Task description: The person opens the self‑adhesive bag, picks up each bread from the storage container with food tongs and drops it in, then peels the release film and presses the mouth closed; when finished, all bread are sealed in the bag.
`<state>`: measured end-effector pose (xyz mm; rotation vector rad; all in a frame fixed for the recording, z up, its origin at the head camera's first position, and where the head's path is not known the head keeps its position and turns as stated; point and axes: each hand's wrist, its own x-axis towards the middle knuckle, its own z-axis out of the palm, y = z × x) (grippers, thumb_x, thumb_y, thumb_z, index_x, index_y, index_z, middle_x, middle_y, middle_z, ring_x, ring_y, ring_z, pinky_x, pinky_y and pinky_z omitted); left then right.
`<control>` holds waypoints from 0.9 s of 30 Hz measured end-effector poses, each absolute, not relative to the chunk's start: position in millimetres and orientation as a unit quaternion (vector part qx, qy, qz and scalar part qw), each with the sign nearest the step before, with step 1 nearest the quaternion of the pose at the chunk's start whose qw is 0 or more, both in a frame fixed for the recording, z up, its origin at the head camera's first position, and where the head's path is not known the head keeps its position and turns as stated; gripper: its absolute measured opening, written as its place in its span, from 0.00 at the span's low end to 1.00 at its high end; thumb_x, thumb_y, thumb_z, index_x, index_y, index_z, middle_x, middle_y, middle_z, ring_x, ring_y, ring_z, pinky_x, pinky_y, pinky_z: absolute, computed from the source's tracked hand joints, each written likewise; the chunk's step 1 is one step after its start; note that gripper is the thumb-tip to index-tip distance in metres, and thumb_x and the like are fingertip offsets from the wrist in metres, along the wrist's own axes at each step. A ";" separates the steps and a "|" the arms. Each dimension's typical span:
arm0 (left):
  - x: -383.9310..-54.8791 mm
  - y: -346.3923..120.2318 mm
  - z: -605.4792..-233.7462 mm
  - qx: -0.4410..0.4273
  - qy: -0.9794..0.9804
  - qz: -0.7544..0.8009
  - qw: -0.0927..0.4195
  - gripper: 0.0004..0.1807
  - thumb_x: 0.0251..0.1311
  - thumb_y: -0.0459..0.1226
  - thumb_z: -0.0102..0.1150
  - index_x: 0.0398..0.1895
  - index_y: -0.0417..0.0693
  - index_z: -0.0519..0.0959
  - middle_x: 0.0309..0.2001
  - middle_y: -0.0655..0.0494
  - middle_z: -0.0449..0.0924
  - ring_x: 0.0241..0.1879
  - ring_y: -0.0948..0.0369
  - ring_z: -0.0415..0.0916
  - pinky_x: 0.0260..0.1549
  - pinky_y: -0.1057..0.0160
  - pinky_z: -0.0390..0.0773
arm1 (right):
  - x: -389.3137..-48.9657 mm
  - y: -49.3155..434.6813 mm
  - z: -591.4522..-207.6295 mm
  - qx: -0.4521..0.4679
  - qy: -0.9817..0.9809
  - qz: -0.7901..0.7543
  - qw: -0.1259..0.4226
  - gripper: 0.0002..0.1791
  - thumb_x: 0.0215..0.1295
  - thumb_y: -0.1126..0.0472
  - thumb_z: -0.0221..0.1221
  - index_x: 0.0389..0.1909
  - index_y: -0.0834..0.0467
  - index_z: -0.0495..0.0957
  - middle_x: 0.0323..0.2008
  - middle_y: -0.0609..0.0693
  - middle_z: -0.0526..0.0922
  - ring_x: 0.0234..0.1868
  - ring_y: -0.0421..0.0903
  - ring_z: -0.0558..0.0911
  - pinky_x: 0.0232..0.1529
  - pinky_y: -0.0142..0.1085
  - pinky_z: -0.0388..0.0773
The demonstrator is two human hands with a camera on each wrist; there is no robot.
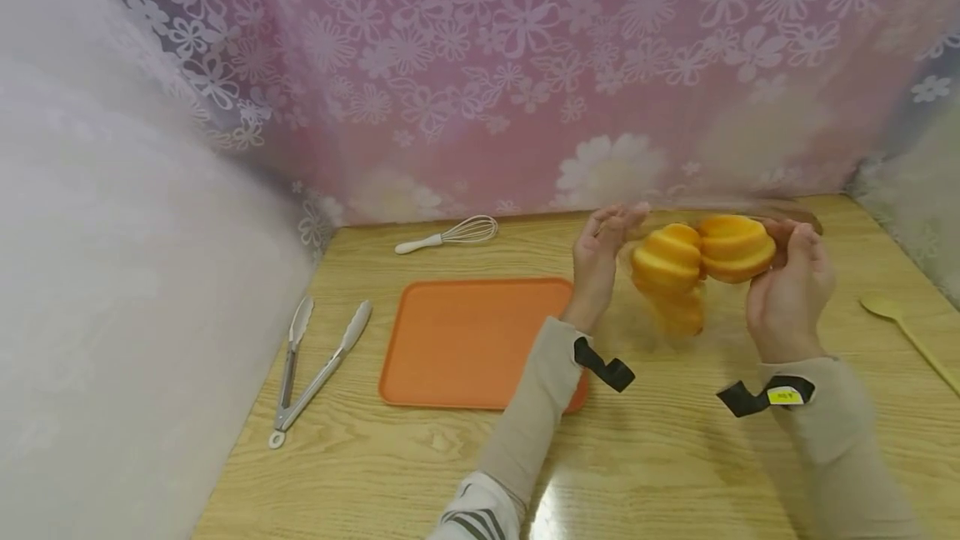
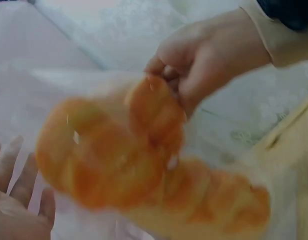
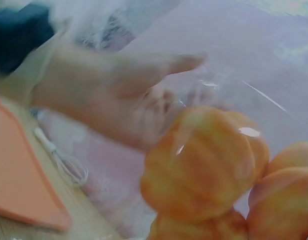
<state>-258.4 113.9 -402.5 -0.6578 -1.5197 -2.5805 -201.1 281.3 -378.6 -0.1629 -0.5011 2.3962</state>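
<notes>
Golden-brown bread rolls (image 1: 735, 248), wrapped in a clear plastic bag (image 3: 266, 95), hang above the right part of the table between both hands. My right hand (image 1: 791, 298) grips the bag at the right-hand roll, its fingers curled in the left wrist view. On the other side my left hand (image 1: 596, 261) is held up beside the bag, thumb and fingers fairly straight. Its fingers are partly hidden behind the plastic in the right wrist view. The rolls (image 2: 104, 155) look blurred in the left wrist view, and the bag's edges are hard to make out.
An orange tray (image 1: 472, 344) lies left of the hands, partly under the left forearm. Metal tongs (image 1: 315, 373) lie spread at the left, a white-handled whisk (image 1: 448, 236) at the back. A yellow spoon (image 1: 907, 332) lies far right. Behind the right hand is a brown object (image 1: 798, 213).
</notes>
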 end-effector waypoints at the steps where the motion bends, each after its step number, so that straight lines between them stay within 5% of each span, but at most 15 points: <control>1: -257.7 112.7 -407.0 -0.220 -0.501 -0.837 0.021 0.47 0.51 0.64 0.57 0.59 0.30 0.70 0.57 0.24 0.71 0.57 0.45 0.78 0.60 0.55 0.75 | -201.1 283.6 -379.0 -0.074 -0.180 0.921 0.337 0.11 0.71 0.65 0.52 0.35 0.72 0.72 0.32 0.60 0.77 0.36 0.50 0.80 0.40 0.37 0.83; 3: -255.2 109.4 -416.2 -0.223 -0.516 -0.827 -0.012 0.51 0.47 0.64 0.59 0.63 0.31 0.68 0.60 0.28 0.71 0.60 0.45 0.76 0.61 0.56 0.75 | -200.8 287.5 -380.2 -0.091 -0.170 0.922 0.337 0.11 0.71 0.65 0.51 0.35 0.72 0.72 0.32 0.60 0.77 0.35 0.50 0.80 0.40 0.37 0.83; 5: -252.3 107.8 -423.4 -0.232 -0.528 -0.817 -0.025 0.44 0.53 0.58 0.60 0.63 0.30 0.69 0.60 0.29 0.71 0.61 0.43 0.74 0.58 0.59 0.77 | -199.9 290.1 -381.1 -0.103 -0.168 0.921 0.335 0.11 0.72 0.65 0.51 0.35 0.71 0.72 0.32 0.59 0.77 0.35 0.49 0.80 0.40 0.37 0.83; 10: -249.5 112.6 -429.1 -0.256 -0.550 -0.794 0.043 0.21 0.70 0.40 0.54 0.53 0.26 0.75 0.55 0.28 0.76 0.57 0.40 0.76 0.55 0.62 0.79 | -198.4 288.5 -384.2 -0.078 -0.182 0.922 0.331 0.11 0.67 0.66 0.55 0.34 0.74 0.76 0.30 0.61 0.81 0.35 0.50 0.81 0.42 0.36 0.82; 19: -244.9 126.4 -426.1 -0.168 -0.504 -0.843 0.080 0.26 0.71 0.46 0.48 0.42 0.23 0.70 0.53 0.24 0.75 0.56 0.44 0.77 0.52 0.70 0.77 | -197.1 283.6 -392.6 -0.027 -0.225 0.917 0.329 0.20 0.67 0.61 0.52 0.30 0.78 0.80 0.28 0.62 0.84 0.36 0.52 0.80 0.42 0.37 0.82; 24: -240.2 135.9 -427.5 -0.095 -0.438 -0.891 0.069 0.14 0.72 0.43 0.50 0.29 0.45 0.72 0.51 0.25 0.78 0.49 0.55 0.82 0.44 0.73 0.78 | -196.6 284.9 -391.2 -0.050 -0.203 0.913 0.350 0.23 0.71 0.60 0.51 0.27 0.78 0.79 0.25 0.63 0.83 0.31 0.52 0.79 0.36 0.38 0.82; 27: -239.4 138.2 -423.8 -0.108 -0.417 -0.900 0.071 0.11 0.73 0.41 0.50 0.29 0.54 0.70 0.52 0.23 0.76 0.48 0.58 0.82 0.48 0.71 0.79 | -197.2 284.1 -387.9 -0.049 -0.204 0.901 0.381 0.24 0.72 0.61 0.50 0.25 0.79 0.78 0.24 0.63 0.82 0.30 0.52 0.79 0.37 0.38 0.83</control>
